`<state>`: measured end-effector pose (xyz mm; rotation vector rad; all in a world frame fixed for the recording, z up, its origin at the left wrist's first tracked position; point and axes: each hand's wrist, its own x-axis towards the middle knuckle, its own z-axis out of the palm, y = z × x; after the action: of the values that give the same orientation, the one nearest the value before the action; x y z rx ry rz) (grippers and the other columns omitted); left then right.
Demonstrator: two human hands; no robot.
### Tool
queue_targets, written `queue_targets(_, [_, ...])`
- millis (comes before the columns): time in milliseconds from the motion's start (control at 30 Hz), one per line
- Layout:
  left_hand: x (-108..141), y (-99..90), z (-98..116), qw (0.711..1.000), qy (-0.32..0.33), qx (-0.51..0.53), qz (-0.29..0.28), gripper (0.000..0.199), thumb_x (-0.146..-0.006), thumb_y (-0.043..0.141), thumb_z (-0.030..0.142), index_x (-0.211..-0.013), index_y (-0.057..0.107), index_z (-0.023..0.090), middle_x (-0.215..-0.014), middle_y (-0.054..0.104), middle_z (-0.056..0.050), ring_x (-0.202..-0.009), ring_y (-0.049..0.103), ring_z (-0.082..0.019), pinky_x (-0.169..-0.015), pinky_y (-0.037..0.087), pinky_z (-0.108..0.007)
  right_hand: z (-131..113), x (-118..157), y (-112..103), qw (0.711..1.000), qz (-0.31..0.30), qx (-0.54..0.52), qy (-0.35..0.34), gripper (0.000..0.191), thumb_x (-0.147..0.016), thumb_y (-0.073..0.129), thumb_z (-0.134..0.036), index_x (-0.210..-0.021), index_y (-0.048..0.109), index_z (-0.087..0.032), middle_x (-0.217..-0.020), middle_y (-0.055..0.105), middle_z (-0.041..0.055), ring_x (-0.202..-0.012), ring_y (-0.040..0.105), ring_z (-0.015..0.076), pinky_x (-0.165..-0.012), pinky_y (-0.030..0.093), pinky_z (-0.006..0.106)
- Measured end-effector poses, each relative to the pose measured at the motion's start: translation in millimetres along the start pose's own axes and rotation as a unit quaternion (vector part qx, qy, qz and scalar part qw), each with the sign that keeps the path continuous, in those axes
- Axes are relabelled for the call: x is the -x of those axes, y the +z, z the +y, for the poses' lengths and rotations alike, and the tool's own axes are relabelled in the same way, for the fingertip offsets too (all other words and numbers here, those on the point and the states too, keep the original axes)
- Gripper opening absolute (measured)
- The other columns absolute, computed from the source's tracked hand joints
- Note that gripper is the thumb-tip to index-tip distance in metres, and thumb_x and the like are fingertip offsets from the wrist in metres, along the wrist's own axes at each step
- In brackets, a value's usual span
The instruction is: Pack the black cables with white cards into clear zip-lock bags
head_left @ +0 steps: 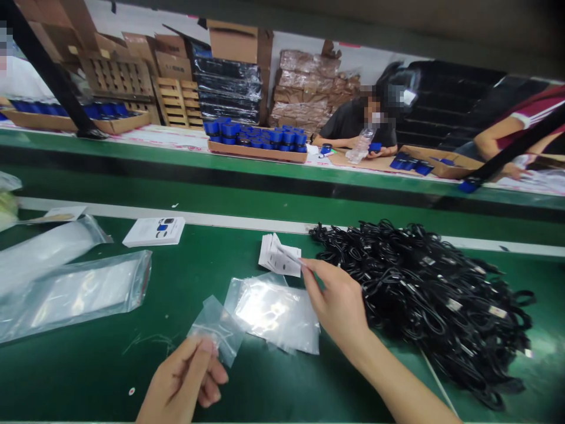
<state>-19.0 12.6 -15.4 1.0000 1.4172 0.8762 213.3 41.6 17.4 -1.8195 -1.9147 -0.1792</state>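
Between the thumb and fingers of my left hand (188, 377) is a small clear plastic bag (216, 327), held over the green bench. My right hand (338, 300) pinches the edge of a printed leaflet (286, 254), lifted at a tilt from a small stack of leaflets (269, 256). Just below that stack lies a pile of clear plastic bags (280, 312), shiny under the light. To the right of my right hand spreads a large heap of black cables (424, 294), some with pale tags.
A second stack of printed leaflets (154, 231) sits at the left, near large clear bags (88, 288). Across the bench, a cardboard tray (258, 151) holds several blue items. A co-worker (353, 126) sits behind it; another person's arm (498, 138) shows at right.
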Motion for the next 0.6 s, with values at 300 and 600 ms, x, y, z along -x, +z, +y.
queue_targets(300, [-2.2,11.6,12.7,0.976,-0.101,0.19,0.035,0.029,-0.075,0.063,0.052,-0.076,0.06,0.024,-0.055,0.063,0.006,-0.051,0.061,-0.015,-0.046,0.047,-0.022,-52.6,74.4,5.3,0.927,-0.022,-0.359,-0.106,0.016,-0.084,0.057,-0.009,-0.09,0.058,-0.024,-0.085,0.073,0.0003,-0.114,0.058,0.0235,-0.092,0.05,0.035])
queue_targets(600, [-3.0,10.5,-0.1,0.975,0.114,-0.084,0.173,0.034,-0.08,0.051,0.05,-0.059,0.051,0.023,-0.048,0.049,0.006,-0.045,0.048,-0.012,-0.044,0.039,-0.021,-63.9,75.9,20.5,0.934,-0.033,-0.355,-0.01,0.015,-0.079,0.049,-0.006,-0.076,0.051,-0.02,-0.078,0.062,0.0039,-0.072,0.062,0.0161,-0.061,0.05,0.024])
